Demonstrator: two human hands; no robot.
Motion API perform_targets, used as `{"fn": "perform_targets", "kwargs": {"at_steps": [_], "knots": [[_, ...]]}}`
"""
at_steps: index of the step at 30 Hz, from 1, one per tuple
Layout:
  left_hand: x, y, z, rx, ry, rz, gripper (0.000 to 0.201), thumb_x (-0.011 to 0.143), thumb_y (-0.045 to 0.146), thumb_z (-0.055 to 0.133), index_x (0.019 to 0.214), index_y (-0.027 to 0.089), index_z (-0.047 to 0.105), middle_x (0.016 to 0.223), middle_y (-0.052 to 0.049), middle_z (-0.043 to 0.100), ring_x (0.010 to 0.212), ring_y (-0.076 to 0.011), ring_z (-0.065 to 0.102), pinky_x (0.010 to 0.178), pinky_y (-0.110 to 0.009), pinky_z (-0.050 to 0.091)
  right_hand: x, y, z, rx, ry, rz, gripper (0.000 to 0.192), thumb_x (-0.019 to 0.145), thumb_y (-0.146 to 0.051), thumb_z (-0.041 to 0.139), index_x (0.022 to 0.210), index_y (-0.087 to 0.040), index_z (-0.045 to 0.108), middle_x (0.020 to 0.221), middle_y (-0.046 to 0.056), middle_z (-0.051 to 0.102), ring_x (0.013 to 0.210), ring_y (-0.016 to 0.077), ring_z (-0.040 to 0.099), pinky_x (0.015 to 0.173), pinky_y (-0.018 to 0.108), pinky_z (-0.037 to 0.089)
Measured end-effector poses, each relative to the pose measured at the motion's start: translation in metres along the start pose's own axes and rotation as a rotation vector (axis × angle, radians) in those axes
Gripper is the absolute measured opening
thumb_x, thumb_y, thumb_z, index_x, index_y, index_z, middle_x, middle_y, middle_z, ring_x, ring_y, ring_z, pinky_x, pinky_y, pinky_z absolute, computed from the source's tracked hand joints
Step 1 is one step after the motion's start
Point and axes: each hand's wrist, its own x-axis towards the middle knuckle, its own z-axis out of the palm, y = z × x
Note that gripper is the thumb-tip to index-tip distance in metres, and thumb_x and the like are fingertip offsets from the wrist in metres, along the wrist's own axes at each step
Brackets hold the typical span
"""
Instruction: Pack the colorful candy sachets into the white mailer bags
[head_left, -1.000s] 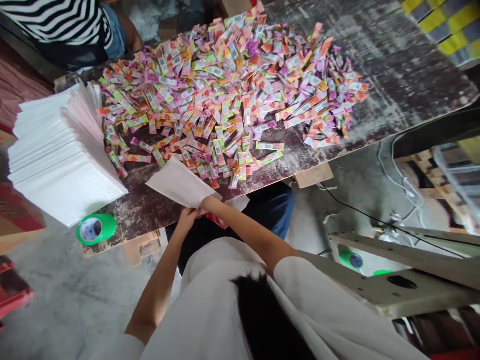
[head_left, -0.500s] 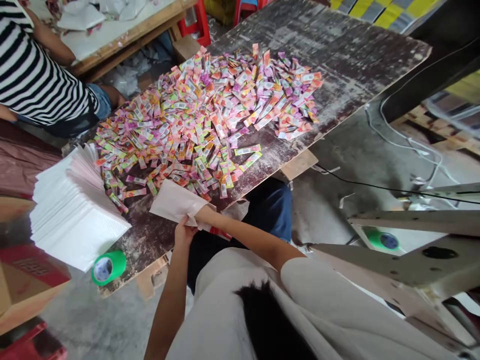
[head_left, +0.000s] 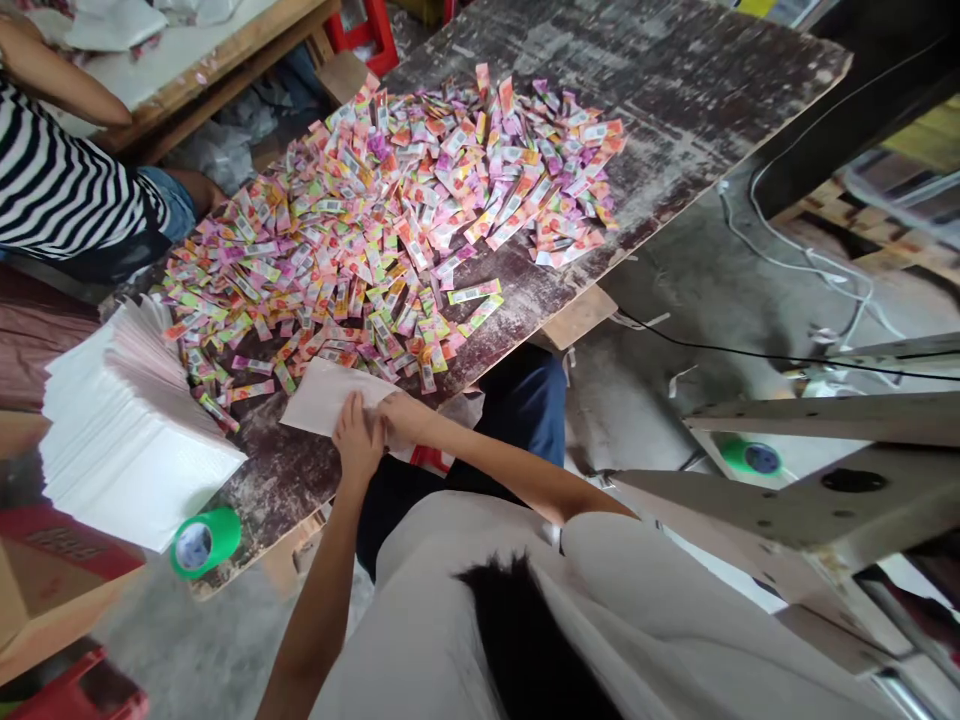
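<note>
White, the envelope point(head_left: 319, 395) lies over the near edge of the table point(head_left: 675, 90), beside heaped sachets point(head_left: 390, 210). The left hand point(head_left: 358, 438) comes up from below, its fingers laid on top; the right hand point(head_left: 405, 416) sits at the envelope's right end, its forearm slanting inward, fingertips hard to make out. Whether either grips, I cannot tell. A striped shirt point(head_left: 60, 180) is cut off at left.

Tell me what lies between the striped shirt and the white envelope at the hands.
Small colourful packets, heaped on the dark table; the head view shows this.
</note>
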Motion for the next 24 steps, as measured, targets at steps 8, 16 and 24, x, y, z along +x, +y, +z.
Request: {"fn": "perform_targets", "kwargs": {"at_steps": [8,16,24], "knots": [[0.019,0.012,0.013,0.105,0.282,-0.084,0.065,0.078,0.034,0.067,0.136,0.01,0.049,0.142,-0.026,0.046,0.137,-0.0393,0.04,0.113,-0.055,0.03,-0.04,0.141,-0.128,-0.248,0.395,0.597,0.045,0.09,-0.006,0.043,0.13,-0.016,0.062,0.144,0.019,0.048,0.127,0.0342,0.046,0.101,0.051,0.041],[0.02,0.011,-0.005,0.075,0.268,0.008,0.026,0.076,0.019,0.06,0.101,0.017,0.062,0.095,-0.012,0.06,0.099,-0.029,0.055,0.097,-0.044,0.043,-0.078,0.128,-0.105,-0.306,0.507,0.602,0.037,0.102,-0.026,0.035,0.114,-0.011,0.067,0.124,0.02,0.059,0.116,0.0308,0.047,0.1,0.044,0.036],[0.017,0.017,-0.005,-0.001,0.216,0.016,0.015,0.085,0.021,0.056,0.094,0.019,0.068,0.085,-0.007,0.063,0.087,-0.0231,0.059,0.087,-0.036,0.046,0.001,0.001,0.012,0.139,0.062,0.226,0.017,0.092,-0.021,0.054,0.092,-0.017,0.07,0.095,0.009,0.07,0.084,0.0194,0.06,0.077,0.028,0.046]]}}
